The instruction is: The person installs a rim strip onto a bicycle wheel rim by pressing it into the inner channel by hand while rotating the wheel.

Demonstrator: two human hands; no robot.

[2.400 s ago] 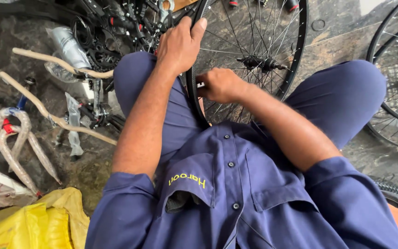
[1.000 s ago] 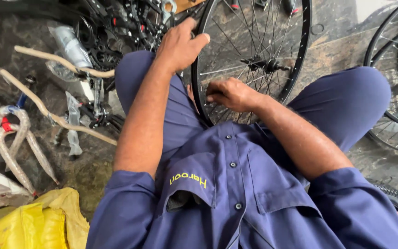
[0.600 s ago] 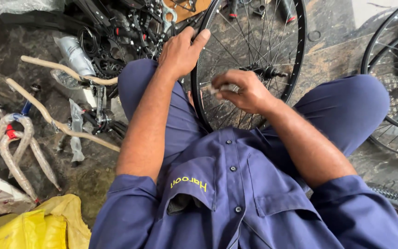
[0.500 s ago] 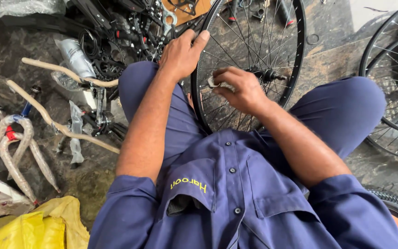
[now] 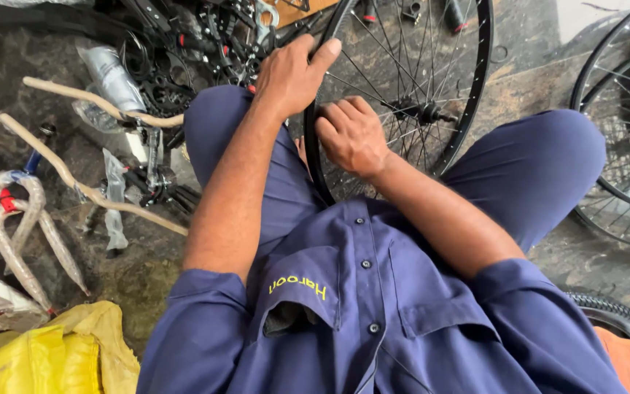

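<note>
A black spoked bicycle wheel (image 5: 475, 80) stands upright between my knees, its hub (image 5: 424, 111) in the middle. My left hand (image 5: 289, 73) grips the left side of the rim, fingers curled over its edge. My right hand (image 5: 355, 135) is closed against the rim just below, among the spokes; whatever it may pinch is hidden by the fingers. I sit in a dark blue shirt and trousers.
Another spoked wheel (image 5: 621, 131) stands at the right, a black tyre (image 5: 621, 321) at the lower right. At left lie wrapped bicycle frame tubes (image 5: 74, 182), black bike parts (image 5: 184, 51), a wrapped fork (image 5: 9, 226) and a yellow bag (image 5: 45, 357).
My right hand has slid from the spokes near the hub leftward to the rim, beside my left hand. The left hand kept its grip. The view shifted slightly.
</note>
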